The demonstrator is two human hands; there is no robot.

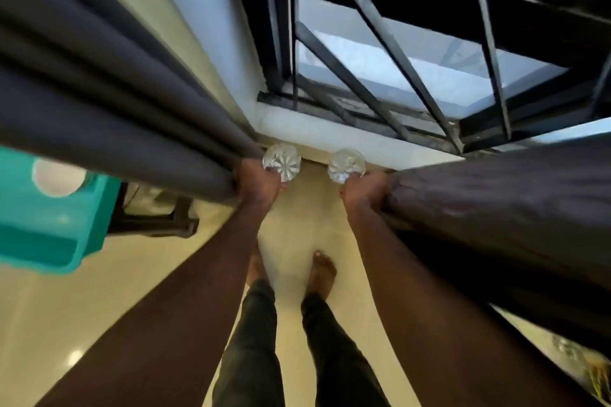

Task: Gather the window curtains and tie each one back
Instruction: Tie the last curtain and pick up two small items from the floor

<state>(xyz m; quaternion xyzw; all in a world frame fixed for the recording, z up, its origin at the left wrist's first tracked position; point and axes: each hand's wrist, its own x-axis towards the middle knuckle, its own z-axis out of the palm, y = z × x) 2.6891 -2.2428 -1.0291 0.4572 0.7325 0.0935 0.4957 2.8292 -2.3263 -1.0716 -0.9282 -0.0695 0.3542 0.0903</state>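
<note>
Bunching soft, weighty folds, the left hand (256, 180) clamps the left curtain (109, 99) and the right hand (365, 190) the right curtain (502, 208), crystal knobs (282, 161) beyond curled fingertips.

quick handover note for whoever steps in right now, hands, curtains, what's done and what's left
Left hand: grips the gathered left curtain, touching a crystal knob.
Right hand: grips the right curtain, touching the second crystal knob.
Both knobs sit just below the window sill, close together.
Done: both curtains pulled off the barred window.
Left: no tie shows on either; tie back each one.
</note>
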